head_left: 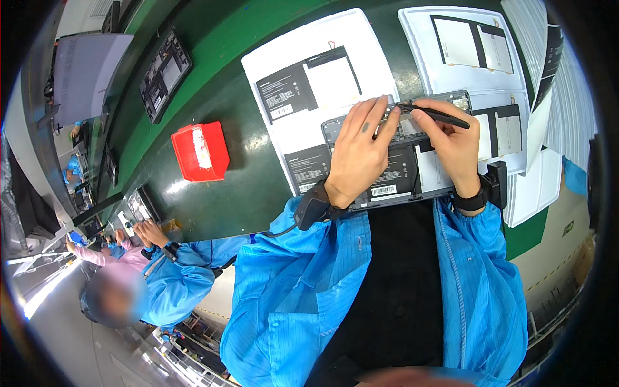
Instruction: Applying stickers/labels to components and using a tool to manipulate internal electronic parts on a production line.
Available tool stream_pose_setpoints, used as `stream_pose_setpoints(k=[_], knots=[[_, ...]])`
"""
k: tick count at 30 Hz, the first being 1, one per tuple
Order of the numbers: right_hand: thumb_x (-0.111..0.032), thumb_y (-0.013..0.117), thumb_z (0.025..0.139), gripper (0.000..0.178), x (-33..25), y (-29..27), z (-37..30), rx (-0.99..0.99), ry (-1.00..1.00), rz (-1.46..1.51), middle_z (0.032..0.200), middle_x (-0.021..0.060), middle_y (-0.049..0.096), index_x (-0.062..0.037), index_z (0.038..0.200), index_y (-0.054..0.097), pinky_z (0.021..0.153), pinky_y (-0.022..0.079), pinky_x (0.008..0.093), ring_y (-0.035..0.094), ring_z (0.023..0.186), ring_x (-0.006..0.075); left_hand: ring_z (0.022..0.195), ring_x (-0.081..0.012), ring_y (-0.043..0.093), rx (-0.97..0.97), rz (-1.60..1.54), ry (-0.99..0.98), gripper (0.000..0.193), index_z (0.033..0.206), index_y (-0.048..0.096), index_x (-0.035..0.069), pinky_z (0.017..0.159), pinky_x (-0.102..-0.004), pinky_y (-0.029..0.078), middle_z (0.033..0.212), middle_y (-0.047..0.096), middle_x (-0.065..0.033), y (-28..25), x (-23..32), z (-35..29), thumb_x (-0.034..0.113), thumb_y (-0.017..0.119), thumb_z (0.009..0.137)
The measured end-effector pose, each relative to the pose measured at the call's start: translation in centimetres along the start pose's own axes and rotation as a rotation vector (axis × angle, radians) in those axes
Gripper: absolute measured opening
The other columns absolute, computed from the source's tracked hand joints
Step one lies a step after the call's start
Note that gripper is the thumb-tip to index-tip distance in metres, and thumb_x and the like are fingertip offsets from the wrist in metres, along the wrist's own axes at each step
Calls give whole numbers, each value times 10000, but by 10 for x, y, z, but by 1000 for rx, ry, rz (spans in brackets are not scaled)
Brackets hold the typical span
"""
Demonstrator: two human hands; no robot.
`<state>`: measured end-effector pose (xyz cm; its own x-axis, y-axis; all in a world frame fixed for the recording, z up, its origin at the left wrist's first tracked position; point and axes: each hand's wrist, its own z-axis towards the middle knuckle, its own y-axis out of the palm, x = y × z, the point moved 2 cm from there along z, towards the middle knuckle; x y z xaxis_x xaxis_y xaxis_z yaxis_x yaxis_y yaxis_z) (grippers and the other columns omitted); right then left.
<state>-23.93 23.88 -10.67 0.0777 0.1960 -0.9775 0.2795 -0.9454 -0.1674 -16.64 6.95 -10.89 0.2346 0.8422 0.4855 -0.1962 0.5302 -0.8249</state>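
An opened tablet lies close in front of me, its inner boards and black battery showing. My left hand rests on its upper left part, fingers stretched and open. My right hand is closed around slim black tweezers. Their tips point left to the tablet's upper edge, near my left fingertips. The exact spot they touch is too small to tell. Under the tablet's left side is a white foam tray bearing black-and-white battery packs.
Another white tray with battery packs stands at the right. A red bin sits left on the dark green table. Farther left lies another opened device. A co-worker in blue works at the lower left.
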Motion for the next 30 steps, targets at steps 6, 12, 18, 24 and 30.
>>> stream_pose_setpoints(k=[6, 12, 18, 24, 30], knots=[[-48, 770, 887, 160, -4, 1, 1, -10, -54, -89, 878, 27, 747, -10, 1042, 775, 511, 375, 181, 497, 600, 9, 1210, -388, 576, 5, 1, 11, 499, 1238, 663, 3, 1042, -501, 474, 1314, 597, -198, 1, 0, 0, -75, 656, 745], [-54, 775, 880, 145, -2, 2, 1, 6, -132, -111, 867, 32, 743, -14, 1020, 774, 507, 380, 185, 507, 597, 15, 1220, -390, 573, -16, 34, 8, 493, 1239, 665, 11, 1054, -498, 472, 1327, 593, -202, 0, 3, 0, -66, 665, 752], [-60, 777, 885, 159, 3, -2, -1, 66, -30, -52, 835, 30, 730, 20, 1022, 770, 498, 360, 185, 511, 577, 6, 1281, -411, 549, 126, 23, -158, 392, 1246, 659, -3, 1059, -498, 465, 1374, 575, -237, -27, -6, -17, 11, 714, 857], [-51, 754, 911, 151, -2, -7, 0, 78, 10, 107, 777, 2, 698, 31, 1037, 759, 480, 321, 170, 503, 570, -7, 1338, -498, 476, 106, 244, -399, 274, 1088, 704, -66, 1084, -515, 427, 1468, 485, -318, -58, -32, -72, 121, 742, 892], [-52, 733, 932, 166, -2, -18, 9, 156, 82, 292, 638, -44, 587, 40, 1070, 724, 443, 259, 195, 414, 490, 0, 1461, -404, 393, 142, -599, -595, 502, 1362, 579, -96, 1183, -471, 326, 1584, 343, -308, -50, -17, -80, 105, 717, 923]])
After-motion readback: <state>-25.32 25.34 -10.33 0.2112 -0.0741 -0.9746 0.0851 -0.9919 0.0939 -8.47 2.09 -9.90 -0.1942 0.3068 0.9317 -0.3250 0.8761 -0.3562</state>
